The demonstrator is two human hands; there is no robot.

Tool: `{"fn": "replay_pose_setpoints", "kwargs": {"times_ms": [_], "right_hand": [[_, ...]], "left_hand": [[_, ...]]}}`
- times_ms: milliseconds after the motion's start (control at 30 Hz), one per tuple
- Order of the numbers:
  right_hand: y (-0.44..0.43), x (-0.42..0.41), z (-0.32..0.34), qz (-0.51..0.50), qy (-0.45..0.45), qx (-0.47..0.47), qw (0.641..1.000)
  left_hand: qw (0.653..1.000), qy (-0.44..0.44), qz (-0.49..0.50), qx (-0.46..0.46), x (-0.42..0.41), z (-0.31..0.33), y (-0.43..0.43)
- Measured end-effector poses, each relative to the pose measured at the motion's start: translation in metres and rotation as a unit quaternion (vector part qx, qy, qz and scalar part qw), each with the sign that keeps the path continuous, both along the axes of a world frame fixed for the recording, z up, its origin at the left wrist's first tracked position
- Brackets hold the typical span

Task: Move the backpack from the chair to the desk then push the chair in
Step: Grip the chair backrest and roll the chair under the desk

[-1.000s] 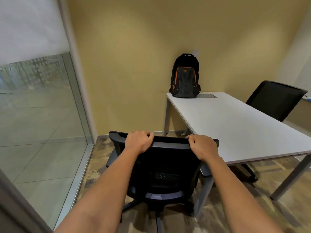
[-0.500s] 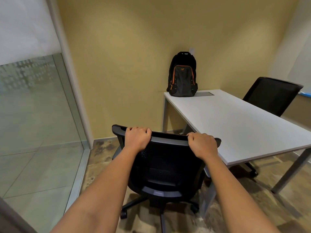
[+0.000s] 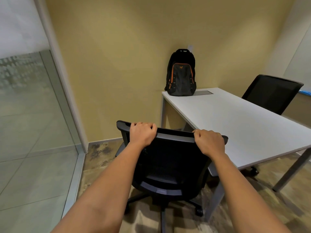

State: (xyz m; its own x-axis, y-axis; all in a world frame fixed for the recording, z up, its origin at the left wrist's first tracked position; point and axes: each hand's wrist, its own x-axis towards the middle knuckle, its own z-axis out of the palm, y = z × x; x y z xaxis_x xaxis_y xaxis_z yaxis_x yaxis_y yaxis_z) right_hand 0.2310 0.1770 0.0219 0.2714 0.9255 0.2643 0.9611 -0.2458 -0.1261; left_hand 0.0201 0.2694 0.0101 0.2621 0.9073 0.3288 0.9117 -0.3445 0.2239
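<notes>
A black backpack (image 3: 181, 74) with orange trim stands upright on the far left corner of the white desk (image 3: 235, 121), leaning against the yellow wall. A black office chair (image 3: 170, 167) on castors stands at the desk's left near end, its back towards me. My left hand (image 3: 142, 134) grips the left part of the backrest's top edge. My right hand (image 3: 209, 141) grips the right part of the same edge. The seat is mostly hidden behind the backrest.
A second black chair (image 3: 271, 93) stands at the desk's far right side. A glass partition (image 3: 33, 125) with a metal floor rail runs along the left. A desk leg (image 3: 217, 197) stands just right of the chair base. A grey cable hatch (image 3: 203, 92) sits beside the backpack.
The chair has rolled forward and a little right, towards the desk, with both hands still on its backrest. The view has shifted forward with it.
</notes>
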Motion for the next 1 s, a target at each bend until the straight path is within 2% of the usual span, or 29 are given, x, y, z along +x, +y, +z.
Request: {"fn": "replay_pose_setpoints", "kwargs": {"times_ms": [533,1000], "right_hand": [[0.126,-0.014,-0.008,-0.064,0.039,0.030,0.997],[0.225,-0.015,-0.009,-0.128,0.015,0.004,0.992]], "left_hand": [[0.998,0.016,-0.056,0.000,-0.001,-0.003,0.154],[0.994,-0.036,-0.107,0.002,0.015,-0.007,0.279]]}}
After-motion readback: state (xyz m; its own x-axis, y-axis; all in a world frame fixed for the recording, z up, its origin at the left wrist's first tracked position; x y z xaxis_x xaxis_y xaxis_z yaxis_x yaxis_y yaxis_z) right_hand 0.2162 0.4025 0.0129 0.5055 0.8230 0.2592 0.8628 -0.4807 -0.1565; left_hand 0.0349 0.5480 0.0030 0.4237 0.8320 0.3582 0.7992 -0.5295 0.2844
